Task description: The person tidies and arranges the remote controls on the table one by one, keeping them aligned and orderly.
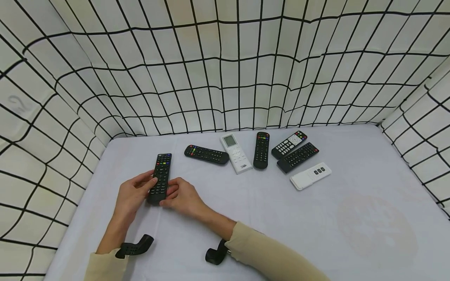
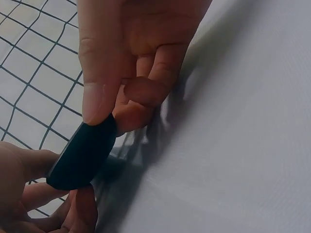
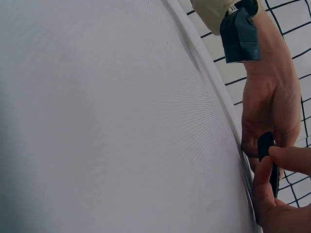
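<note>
A black remote control [image 1: 161, 175] with rows of small buttons is held between both hands at the left of the table. My left hand [image 1: 131, 195] grips its left edge, the thumb over the button face and the fingers beneath. At the lower right edge, my right hand [image 1: 184, 198] pinches it between thumb and fingers. In the left wrist view the end of the remote [image 2: 83, 158] tilts over the white cloth, a shadow under it. The right wrist view shows it edge-on, with the right thumb and finger on either side.
Farther back lie a black remote [image 1: 206, 154], a white remote with a screen [image 1: 236, 153], another black remote [image 1: 261, 150], two side-by-side black remotes [image 1: 289, 144] [image 1: 298, 157] and a white remote [image 1: 311, 176]. Black netting [image 1: 230, 78] over white walls surrounds the white-covered table [image 1: 281, 218].
</note>
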Available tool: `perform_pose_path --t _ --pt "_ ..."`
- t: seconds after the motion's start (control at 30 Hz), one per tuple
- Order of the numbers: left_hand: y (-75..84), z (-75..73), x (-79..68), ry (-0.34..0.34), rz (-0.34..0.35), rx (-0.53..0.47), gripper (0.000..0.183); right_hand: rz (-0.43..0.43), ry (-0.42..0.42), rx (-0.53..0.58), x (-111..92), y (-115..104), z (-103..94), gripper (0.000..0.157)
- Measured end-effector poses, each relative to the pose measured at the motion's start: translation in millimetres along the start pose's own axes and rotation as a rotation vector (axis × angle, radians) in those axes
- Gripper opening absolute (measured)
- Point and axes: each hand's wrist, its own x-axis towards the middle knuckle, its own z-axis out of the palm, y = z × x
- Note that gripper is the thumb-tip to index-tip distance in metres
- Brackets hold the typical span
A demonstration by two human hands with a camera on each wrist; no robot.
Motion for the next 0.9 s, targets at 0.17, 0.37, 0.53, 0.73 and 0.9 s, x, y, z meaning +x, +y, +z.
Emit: perform_pose_path --t 0.17,0.37,0.53,0.73,0.9 --pt "-0.3 -1.2 -0.6 0.021 0.022 0.040 0.049 0.006 0.019 -0.024 1.4 -1.4 5.6 0.061" --pt "0.0 -0.6 -0.2 0.061 0.041 0.095 0.045 0.018 0.030 -0.046 1.8 -4.5 12.1 0.061" --pt "-2.7 0.8 -0.7 0.095 0.048 0.122 0.043 0.022 0.015 -0.018 0.8 -6.1 15.8 0.061" --pt "-4.4 1.3 -0.4 0.103 0.067 0.154 0.042 0.018 0.004 -0.029 0.7 -7.2 16.7 0.062" --pt "-2.5 0.1 1.1 0.098 0.072 0.176 0.042 0.001 0.003 -0.056 2.5 -7.7 16.6 0.062"
